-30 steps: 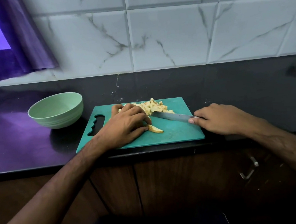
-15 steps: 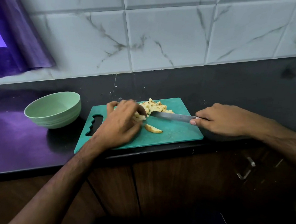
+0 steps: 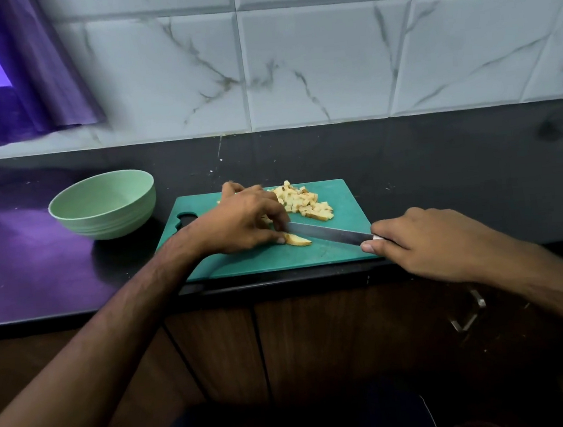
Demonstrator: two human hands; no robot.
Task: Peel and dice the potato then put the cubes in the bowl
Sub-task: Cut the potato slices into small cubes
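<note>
A teal cutting board [image 3: 332, 253] lies on the black counter. A heap of diced potato cubes [image 3: 301, 201] sits at its far middle. One potato slice [image 3: 298, 239] lies nearer the front. My left hand [image 3: 239, 222] rests on the board with curled fingers, its thumb tip touching that slice; what lies under the fingers is hidden. My right hand [image 3: 423, 237] grips the handle of a knife [image 3: 326, 232], whose blade points left toward my left fingers. A pale green bowl [image 3: 104, 204] stands empty left of the board.
The black countertop [image 3: 440, 163] runs along a white marble-tiled wall [image 3: 327, 64]. A purple curtain [image 3: 28, 65] hangs at the far left. Wooden cabinet doors [image 3: 320, 340] are below the counter's front edge.
My left hand shifted from the pile's edge toward the front, its thumb now at the lone slice. The knife blade swung closer to my left fingers.
</note>
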